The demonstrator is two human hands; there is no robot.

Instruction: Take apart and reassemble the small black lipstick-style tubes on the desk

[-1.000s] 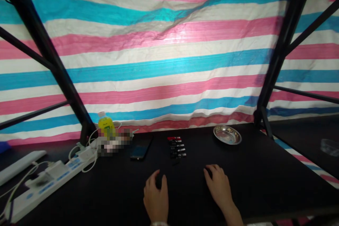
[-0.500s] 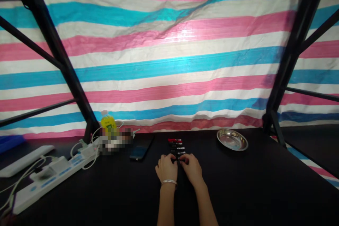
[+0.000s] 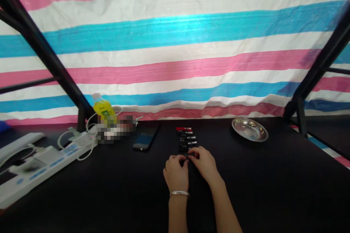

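Observation:
A column of short, slim tubes lies across the black table in front of my hands. The red tube (image 3: 183, 129) is farthest away. Nearer to me are several black tubes (image 3: 187, 138), with silvery-white markings toward their right ends; I cannot tell their exact kind. My left hand (image 3: 177, 173), with a silver bangle at the wrist, pinches a small black tube (image 3: 186, 156) between thumb and fingers. My right hand (image 3: 204, 162) has its fingertips closed on the other end of it. The fingers hide most of this tube.
A round metal dish (image 3: 250, 130) stands at the back right. To the left lie a dark phone (image 3: 144, 140) and a white power strip (image 3: 38, 173) with plugs and cables. A yellow-labelled bottle (image 3: 104, 110) stands behind, by a pixelated patch. Striped sheeting hangs at the back.
My view has tilted down and moved closer, so the table things sit higher. Both hands remain together at the near end of the column, fingers closed on the small black tube.

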